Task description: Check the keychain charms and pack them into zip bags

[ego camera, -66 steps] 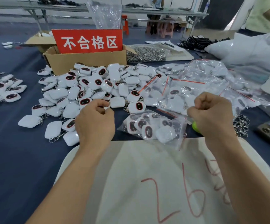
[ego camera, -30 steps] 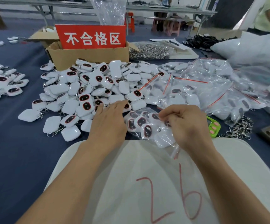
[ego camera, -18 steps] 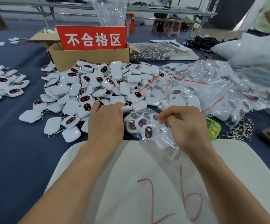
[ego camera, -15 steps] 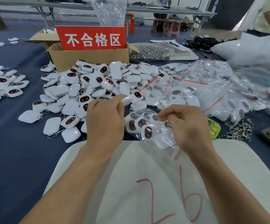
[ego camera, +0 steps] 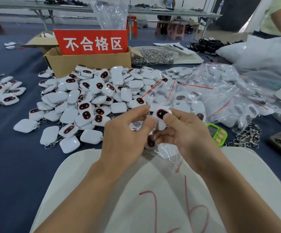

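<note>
I saw left hand [ego camera: 128, 137] and right hand [ego camera: 185, 132] pinching one white square charm with dark oval face [ego camera: 161, 115] over part-filled clear zip bag [ego camera: 166, 148] — big loose charm heap [ego camera: 92, 96] beyond left hand unpacked; sealed red-striped bags [ego camera: 220, 98] beyond right hand done.

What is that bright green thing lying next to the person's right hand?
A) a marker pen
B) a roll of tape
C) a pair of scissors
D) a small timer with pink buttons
D: the green gadget beside the right hand has a small screen and pink round buttons.
</note>
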Motion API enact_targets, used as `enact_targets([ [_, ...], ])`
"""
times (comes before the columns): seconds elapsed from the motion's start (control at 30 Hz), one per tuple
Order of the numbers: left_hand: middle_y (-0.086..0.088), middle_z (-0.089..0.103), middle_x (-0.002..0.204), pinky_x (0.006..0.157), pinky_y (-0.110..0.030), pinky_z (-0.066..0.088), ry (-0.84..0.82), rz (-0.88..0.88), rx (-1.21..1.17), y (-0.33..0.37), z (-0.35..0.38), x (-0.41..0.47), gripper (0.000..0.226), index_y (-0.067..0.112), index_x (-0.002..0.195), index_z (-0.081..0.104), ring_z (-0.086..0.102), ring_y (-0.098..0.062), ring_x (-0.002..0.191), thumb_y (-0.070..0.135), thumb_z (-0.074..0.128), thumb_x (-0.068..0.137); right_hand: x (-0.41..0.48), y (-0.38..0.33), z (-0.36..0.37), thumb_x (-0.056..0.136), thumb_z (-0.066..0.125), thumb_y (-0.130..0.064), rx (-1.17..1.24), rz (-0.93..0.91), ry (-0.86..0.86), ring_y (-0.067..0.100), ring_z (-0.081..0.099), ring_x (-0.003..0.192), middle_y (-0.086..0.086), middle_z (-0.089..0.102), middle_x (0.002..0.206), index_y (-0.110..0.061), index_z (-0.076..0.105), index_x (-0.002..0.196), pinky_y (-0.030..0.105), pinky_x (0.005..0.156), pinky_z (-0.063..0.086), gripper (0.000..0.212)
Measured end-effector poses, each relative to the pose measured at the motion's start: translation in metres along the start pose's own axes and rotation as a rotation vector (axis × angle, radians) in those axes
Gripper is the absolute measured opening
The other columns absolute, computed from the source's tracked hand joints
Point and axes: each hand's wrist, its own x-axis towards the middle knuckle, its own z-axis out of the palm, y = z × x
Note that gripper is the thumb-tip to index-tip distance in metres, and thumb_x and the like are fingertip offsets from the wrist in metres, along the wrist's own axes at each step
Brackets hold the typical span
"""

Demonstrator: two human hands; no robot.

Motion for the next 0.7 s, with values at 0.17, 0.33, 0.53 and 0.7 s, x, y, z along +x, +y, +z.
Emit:
enact_targets([
  [0.17, 0.025, 0.076, 0.1, 0.085, -0.02, 0.053, -0.127, -0.054, -0.114, 0.0002, -0.004, 0.0036, 0.03, 0.036, 0.115, 0.078, 0.07, 0.006, 0.095, 0.035, 0.062, 0.09, 0.0008, 0.0033, 0.0005, 0.089, 0.058, -0.012, -0.027, 0.036, -0.064, 0.03, 0.063, 0.062, 0.018, 0.067, 0.076, 0.005, 0.071, 0.106, 0.033, 0.057, 0.046, 0.027],
  [0.33, 0.017, 0.079, 0.088, 0.079, -0.028, 0.06, -0.162, -0.083, -0.209, 0.0022, -0.0043, 0.0048, 0.025, 0.042, 0.103, 0.08, 0.075, -0.005, 0.085, 0.027, 0.066, 0.089, 0.0022, 0.0034, 0.0, 0.084, 0.058, -0.017, -0.127, 0.019, -0.026, 0.026, 0.054, 0.055, 0.011, 0.065, 0.065, -0.008, 0.074, 0.083, 0.029, 0.05, 0.037, 0.019],
  [0.53, 0.003, 0.08, 0.081, 0.072, -0.047, 0.065, -0.179, -0.15, -0.311, 0.0011, -0.0064, 0.0045, 0.022, 0.039, 0.096, 0.083, 0.077, -0.026, 0.075, 0.035, 0.072, 0.077, 0.0013, 0.0065, 0.0038, 0.084, 0.057, -0.012, -0.21, -0.012, 0.036, 0.025, 0.053, 0.053, 0.011, 0.069, 0.069, -0.003, 0.075, 0.092, 0.021, 0.045, 0.037, 0.022],
  [0.7, 0.003, 0.078, 0.073, 0.06, -0.03, 0.06, -0.1, -0.198, -0.339, 0.0034, -0.0023, 0.0042, 0.015, 0.036, 0.082, 0.083, 0.072, -0.012, 0.063, 0.038, 0.077, 0.068, 0.0, 0.0064, 0.0055, 0.097, 0.052, 0.0, -0.254, -0.004, 0.0, 0.024, 0.055, 0.057, 0.012, 0.072, 0.077, -0.005, 0.074, 0.096, 0.02, 0.047, 0.04, 0.023],
])
